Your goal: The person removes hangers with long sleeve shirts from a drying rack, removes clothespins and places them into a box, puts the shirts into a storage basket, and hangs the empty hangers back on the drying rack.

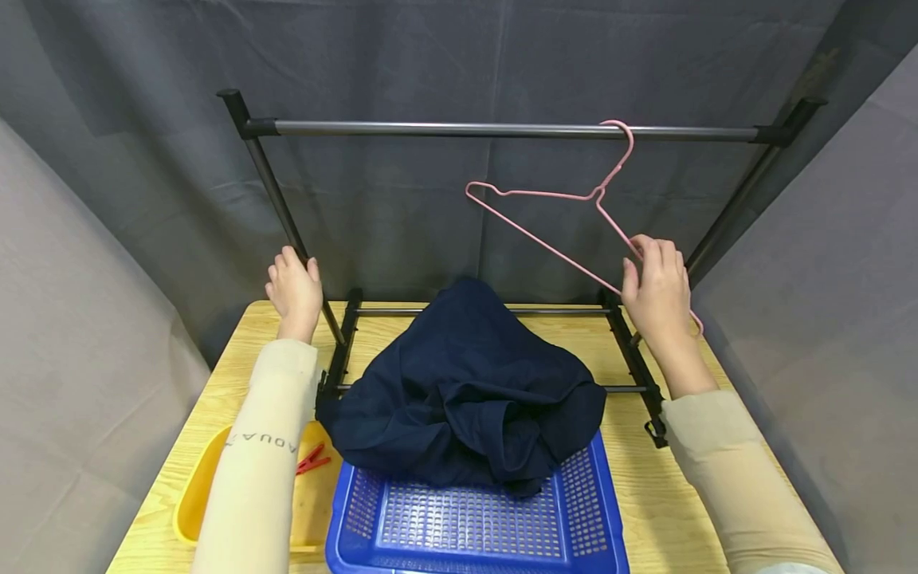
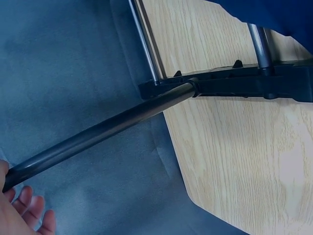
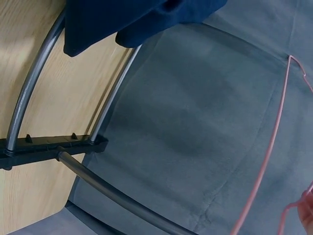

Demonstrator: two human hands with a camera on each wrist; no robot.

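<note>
A pink hanger (image 1: 545, 233) hangs by its hook over the rack's top rail (image 1: 437, 129), right of the middle, and tilts down to the right. My right hand (image 1: 656, 287) holds the hanger near its lower right end; only fingertips show in the right wrist view. My left hand (image 1: 296, 291) grips the rack's left post (image 1: 276, 195) loosely. In the left wrist view that post (image 2: 102, 129) runs between the thumb side and the other fingers. A dark navy cloth item (image 1: 459, 391) lies bunched over the far part of a blue basket (image 1: 335, 534); its kind is unclear.
A yellow container (image 1: 188, 502) with a red clothespin (image 1: 312, 461) stands left of the basket, partly behind my left sleeve. The rack's black feet (image 1: 634, 363) rest on the wooden table (image 1: 688, 494). Grey curtains (image 1: 402, 48) enclose the back and sides.
</note>
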